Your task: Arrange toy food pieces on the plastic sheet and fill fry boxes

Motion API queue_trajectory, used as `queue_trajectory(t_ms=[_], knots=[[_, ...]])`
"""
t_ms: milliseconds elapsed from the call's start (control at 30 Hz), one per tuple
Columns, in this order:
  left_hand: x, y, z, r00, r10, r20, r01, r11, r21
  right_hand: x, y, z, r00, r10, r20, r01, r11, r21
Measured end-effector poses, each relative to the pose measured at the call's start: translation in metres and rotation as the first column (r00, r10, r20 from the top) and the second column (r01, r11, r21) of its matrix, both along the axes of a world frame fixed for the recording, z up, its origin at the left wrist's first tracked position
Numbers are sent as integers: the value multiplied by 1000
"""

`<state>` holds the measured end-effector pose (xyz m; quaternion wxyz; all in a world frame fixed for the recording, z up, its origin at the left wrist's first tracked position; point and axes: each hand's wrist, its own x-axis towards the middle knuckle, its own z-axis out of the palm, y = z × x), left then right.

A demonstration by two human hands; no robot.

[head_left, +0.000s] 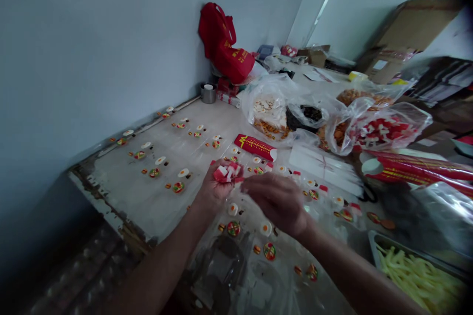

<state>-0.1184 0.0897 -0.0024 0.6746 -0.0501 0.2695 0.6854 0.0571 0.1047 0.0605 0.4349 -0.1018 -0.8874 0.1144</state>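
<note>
My left hand (215,190) is cupped around a small heap of red-and-white pieces (228,172), which look like little plastic shapes. Close beside it, my right hand (279,202) has its fingers drawn together, slightly blurred, with a red bit at the fingertips. Under both hands, the table (129,202) carries rows of small groups: a fried-egg shape (183,173), a round colourful disc (178,187), a tiny burger shape (168,186) and a dark bit. Some groups on the right also have a red-and-white piece (355,208).
Open plastic bags of small parts stand at the back, one with red-and-white pieces (384,128). A red printed carton (255,147) lies mid-table. At right are a metal tray (374,246) of yellow fry-like strips and red packaging (417,170). A metal cup (208,94) stands by the wall.
</note>
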Motion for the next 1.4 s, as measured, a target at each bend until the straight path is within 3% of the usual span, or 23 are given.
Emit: queue_trajectory(t_ms=[67, 133, 267, 367, 467, 567, 667, 800, 900, 933, 967, 1000, 1067, 1100, 1133, 1167, 1233, 1400], knots=[[-17, -2, 9, 998, 33, 59, -31, 999, -33, -6, 19, -4, 974, -214, -79, 188, 950, -248], [-39, -6, 18, 991, 82, 104, -75, 994, -74, -14, 52, -22, 942, -336, 10, 322, 893, -314], [-88, -26, 32, 976, 203, 79, -194, 975, -108, -26, 110, -73, 864, -262, 430, 336, 936, -105], [-117, -44, 33, 951, 309, 32, -301, 942, -149, -28, 116, -92, 728, -276, 628, 306, 950, 62], [-128, -56, 28, 942, 334, 36, -325, 933, -156, -31, 102, -88, 645, -358, 675, 345, 925, 161], [-124, -59, 25, 945, 321, 66, -309, 940, -145, -46, 89, -73, 671, -365, 645, 376, 918, 127], [-117, -57, 26, 957, 276, 89, -261, 954, -147, -78, 80, -61, 741, -262, 619, 299, 953, 45], [-120, -61, 34, 969, 239, 70, -230, 966, -116, -125, 78, -58, 656, -114, 746, 130, 991, 37], [-129, -67, 38, 969, 242, 40, -236, 964, -119, -139, 86, -58, 657, -1, 754, 149, 980, -129], [-131, -67, 37, 968, 247, 36, -241, 962, -126, -139, 93, -58, 700, 44, 713, 193, 949, -248], [-132, -67, 37, 967, 251, 35, -245, 960, -136, -137, 100, -57, 761, 83, 643, 241, 885, -399], [-132, -66, 36, 966, 257, 38, -250, 958, -144, -134, 109, -56, 834, 99, 543, 277, 776, -567], [-131, -60, 34, 963, 264, 54, -255, 957, -141, -128, 130, -54, 953, 5, 303, 265, 470, -842], [-130, -55, 33, 962, 263, 67, -253, 959, -129, -126, 141, -55, 974, -78, 212, 226, 343, -912], [-128, -49, 33, 963, 258, 82, -248, 962, -115, -125, 150, -57, 976, -151, 158, 194, 265, -945], [-127, -43, 34, 963, 251, 97, -243, 965, -95, -125, 158, -60, 970, -201, 140, 186, 230, -955], [-124, -29, 35, 964, 234, 125, -228, 972, -59, -128, 170, -70, 954, -238, 180, 237, 239, -942], [-121, -3, 30, 969, 191, 159, -194, 981, 0, -134, 182, -97, 905, -303, 298, 399, 366, -841]])
